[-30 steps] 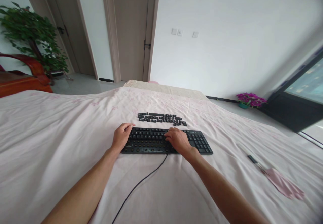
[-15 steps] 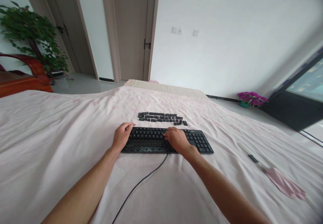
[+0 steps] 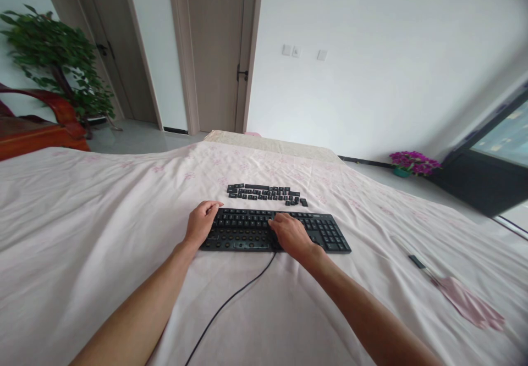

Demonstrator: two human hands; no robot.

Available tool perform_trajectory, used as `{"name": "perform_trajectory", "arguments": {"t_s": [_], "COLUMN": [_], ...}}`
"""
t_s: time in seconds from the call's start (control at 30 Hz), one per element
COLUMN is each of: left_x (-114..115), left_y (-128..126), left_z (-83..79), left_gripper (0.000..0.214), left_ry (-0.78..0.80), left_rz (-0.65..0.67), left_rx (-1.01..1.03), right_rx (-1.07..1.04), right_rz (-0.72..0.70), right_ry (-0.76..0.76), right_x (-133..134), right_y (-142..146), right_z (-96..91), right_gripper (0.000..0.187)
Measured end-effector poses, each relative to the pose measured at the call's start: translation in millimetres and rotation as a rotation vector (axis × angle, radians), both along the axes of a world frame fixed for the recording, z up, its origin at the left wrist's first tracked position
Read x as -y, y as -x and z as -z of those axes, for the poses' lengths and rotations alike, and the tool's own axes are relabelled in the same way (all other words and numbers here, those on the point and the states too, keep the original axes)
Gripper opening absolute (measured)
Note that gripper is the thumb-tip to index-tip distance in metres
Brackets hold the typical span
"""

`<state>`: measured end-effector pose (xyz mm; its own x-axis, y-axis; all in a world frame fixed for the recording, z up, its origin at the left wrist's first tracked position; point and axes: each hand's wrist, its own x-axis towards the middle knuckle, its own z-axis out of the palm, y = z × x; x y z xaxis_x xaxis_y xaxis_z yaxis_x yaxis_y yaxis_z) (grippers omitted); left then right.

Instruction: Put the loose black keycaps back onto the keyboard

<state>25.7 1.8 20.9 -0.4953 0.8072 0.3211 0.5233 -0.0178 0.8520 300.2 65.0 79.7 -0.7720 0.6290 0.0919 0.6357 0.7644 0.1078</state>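
Observation:
A black keyboard [image 3: 325, 231] lies on a pale pink sheet [image 3: 103, 228]. Many of its lower keys are off, leaving round stems. My left hand [image 3: 200, 224] grips the keyboard's left end, fingers curled over its top edge. Over the keyboard's middle, my right hand [image 3: 292, 233] has its fingers bent down and pinched at a key in the upper rows; what the fingertips hold is too small to name. Several loose black keycaps [image 3: 264, 193] lie in rows on the sheet just beyond the keyboard.
The keyboard's black cable [image 3: 231, 299] runs toward me across the sheet. A pink duster with a thin handle [image 3: 457, 294] lies at the right. A red wooden chair [image 3: 37, 129] and a green plant [image 3: 58, 58] stand far left; purple flowers [image 3: 412, 162] sit far right.
My right hand has slid slightly toward me and down over the keyboard's middle. The left hand stays on the keyboard's left end.

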Motion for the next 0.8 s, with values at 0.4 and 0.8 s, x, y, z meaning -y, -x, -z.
{"name": "perform_trajectory", "arguments": {"t_s": [0.4, 0.8], "left_x": [-2, -2], "left_y": [1, 1], "left_z": [2.3, 2.6], "left_gripper": [0.032, 0.031], "left_ry": [-0.005, -0.006], "left_rz": [-0.005, -0.008], "left_rx": [-0.011, -0.019], "right_rx": [0.015, -0.176], "right_rz": [0.07, 0.12], "right_ry": [-0.072, 0.072], "right_x": [16, 4], "right_y": [7, -14], "right_z": [11.8, 7.8], "right_gripper": [0.027, 0.04]}}
